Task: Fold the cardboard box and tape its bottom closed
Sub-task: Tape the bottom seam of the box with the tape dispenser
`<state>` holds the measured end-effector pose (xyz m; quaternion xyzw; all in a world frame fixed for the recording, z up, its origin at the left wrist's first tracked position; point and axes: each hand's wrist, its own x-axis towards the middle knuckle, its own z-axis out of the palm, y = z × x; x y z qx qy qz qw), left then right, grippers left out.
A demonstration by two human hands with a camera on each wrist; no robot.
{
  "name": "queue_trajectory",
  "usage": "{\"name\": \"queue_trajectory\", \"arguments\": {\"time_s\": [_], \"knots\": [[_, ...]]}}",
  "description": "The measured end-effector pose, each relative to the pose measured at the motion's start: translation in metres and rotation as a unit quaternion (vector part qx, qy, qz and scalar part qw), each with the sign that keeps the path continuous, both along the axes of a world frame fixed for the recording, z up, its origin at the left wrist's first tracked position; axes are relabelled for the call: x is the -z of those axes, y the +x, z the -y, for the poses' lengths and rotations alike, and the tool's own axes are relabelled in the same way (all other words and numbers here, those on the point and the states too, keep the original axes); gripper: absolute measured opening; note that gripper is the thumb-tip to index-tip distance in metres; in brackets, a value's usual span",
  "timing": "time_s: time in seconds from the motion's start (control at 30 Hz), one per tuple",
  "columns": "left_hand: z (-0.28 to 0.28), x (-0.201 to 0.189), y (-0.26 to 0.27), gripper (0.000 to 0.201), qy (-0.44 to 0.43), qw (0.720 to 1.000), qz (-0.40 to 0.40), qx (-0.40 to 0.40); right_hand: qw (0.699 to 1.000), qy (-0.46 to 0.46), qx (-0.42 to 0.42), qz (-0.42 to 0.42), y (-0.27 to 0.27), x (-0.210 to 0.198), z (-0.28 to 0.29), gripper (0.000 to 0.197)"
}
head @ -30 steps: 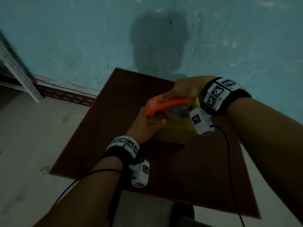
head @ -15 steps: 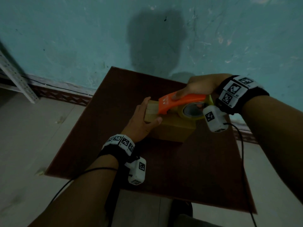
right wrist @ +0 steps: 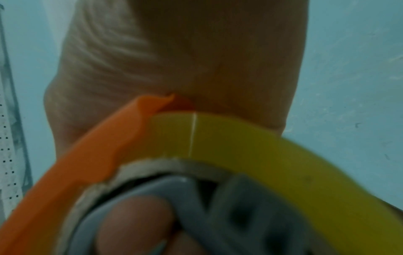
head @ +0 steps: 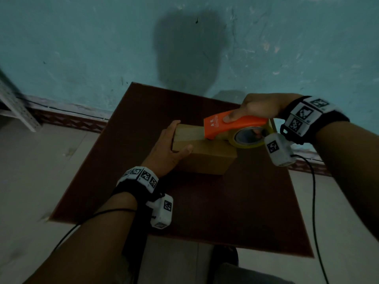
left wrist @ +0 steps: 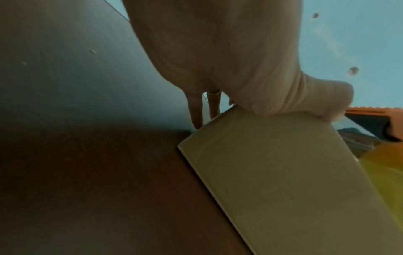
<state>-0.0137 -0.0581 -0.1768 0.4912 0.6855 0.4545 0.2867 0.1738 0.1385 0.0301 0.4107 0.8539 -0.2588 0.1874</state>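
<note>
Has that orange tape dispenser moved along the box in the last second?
Yes. The tape dispenser slid right along the cardboard box, away from the left hand at its end.

Dark brown table point(head: 205, 212) placed near teal wall point(head: 82, 48). Dark shadow point(head: 188, 54) cast on wall. Perforated metal rack upright point(head: 18, 107) seen far left. Pale tiled floor point(head: 37, 171) below.
</note>
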Motion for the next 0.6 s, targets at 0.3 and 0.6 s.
{"name": "queue_trajectory", "arguments": {"time_s": [0.3, 0.6], "knots": [[0.017, -0.002, -0.03, 0.089, 0.002, 1.0, 0.005, -0.024, 0.999, -0.004, 0.037, -0.008, 0.041, -0.018, -0.013, 0.069], [0.023, -0.003, -0.04, 0.089, 0.006, 0.999, 0.013, -0.03, 0.998, 0.004, 0.057, -0.006, 0.066, -0.008, -0.026, 0.096]]}}
